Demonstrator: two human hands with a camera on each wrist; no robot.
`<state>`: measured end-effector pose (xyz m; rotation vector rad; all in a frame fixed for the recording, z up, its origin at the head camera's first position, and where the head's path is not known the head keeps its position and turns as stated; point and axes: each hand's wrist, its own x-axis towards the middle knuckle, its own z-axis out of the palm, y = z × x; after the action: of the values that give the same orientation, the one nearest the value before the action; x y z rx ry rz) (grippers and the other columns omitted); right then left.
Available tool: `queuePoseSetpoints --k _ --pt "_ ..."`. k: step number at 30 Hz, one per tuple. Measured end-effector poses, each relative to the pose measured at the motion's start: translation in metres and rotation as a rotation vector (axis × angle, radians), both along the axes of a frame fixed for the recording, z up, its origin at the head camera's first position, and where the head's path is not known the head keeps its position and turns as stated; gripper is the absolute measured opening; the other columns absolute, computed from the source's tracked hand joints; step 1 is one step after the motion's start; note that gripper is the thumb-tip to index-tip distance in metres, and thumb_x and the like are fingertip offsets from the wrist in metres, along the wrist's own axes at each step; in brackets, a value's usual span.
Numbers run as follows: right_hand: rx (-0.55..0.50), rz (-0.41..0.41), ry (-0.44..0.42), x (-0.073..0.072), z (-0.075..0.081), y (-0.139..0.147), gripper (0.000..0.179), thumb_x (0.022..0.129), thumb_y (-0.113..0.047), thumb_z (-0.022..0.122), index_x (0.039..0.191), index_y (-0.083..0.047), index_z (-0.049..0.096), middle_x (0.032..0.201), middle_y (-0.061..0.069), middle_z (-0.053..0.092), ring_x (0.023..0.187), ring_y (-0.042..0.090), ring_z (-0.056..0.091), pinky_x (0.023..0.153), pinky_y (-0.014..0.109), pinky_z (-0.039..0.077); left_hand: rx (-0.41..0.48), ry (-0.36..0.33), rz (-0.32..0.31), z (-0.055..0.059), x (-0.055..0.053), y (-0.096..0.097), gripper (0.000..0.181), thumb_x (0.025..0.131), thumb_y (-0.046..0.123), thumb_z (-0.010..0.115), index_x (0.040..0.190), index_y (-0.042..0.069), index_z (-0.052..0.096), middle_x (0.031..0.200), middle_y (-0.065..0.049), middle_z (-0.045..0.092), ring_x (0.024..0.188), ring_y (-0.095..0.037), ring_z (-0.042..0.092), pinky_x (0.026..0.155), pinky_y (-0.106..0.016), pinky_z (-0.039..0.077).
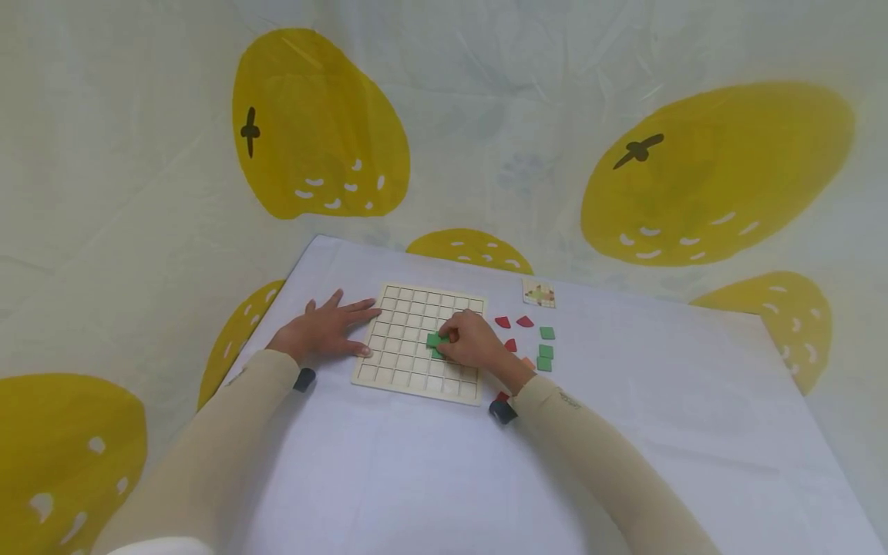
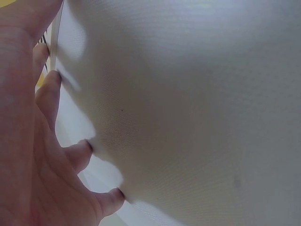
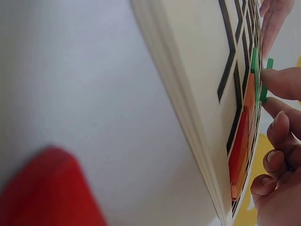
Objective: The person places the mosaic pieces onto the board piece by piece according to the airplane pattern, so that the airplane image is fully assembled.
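My left hand [image 1: 326, 327] lies spread on the table at the left edge of a pale wooden grid board [image 1: 388, 364], its fingertips right at the rim. Over the middle of the board, my right hand [image 1: 472, 339] pinches a green square tile [image 3: 269, 80] between thumb and forefinger, the other fingers loosely curled. Another green tile [image 3: 254, 60] lies on the board just beside it. In the right wrist view, an orange piece [image 3: 249, 96] and a red piece [image 3: 236, 146] also sit on the grid; from the head the right hand mostly hides them.
Right of the board lie several red pieces [image 1: 525, 321], green tiles [image 1: 546, 333] and an orange piece [image 1: 529, 362], partly behind the right wrist. A small picture card [image 1: 539, 293] lies at the back. White cloth covers the table [image 1: 388, 478]; a patterned curtain [image 1: 486, 139] hangs behind.
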<state>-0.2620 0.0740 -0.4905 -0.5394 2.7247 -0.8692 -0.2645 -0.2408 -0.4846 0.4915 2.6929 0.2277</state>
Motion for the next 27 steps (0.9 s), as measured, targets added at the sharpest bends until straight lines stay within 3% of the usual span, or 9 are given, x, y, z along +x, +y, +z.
queuePoseSetpoints --k 27 --pt "0.004 -0.041 0.011 -0.006 -0.007 -0.013 0.024 0.091 -0.025 0.078 0.111 -0.011 0.081 0.084 0.003 0.06 0.092 0.02 0.052 0.075 0.03 0.042 0.027 -0.02 0.019 0.0 0.0 0.002 0.089 0.087 0.074 0.066 0.162 0.047 0.028 0.175 0.017 0.017 0.163 -0.049 0.0 0.119 -0.084 0.004"
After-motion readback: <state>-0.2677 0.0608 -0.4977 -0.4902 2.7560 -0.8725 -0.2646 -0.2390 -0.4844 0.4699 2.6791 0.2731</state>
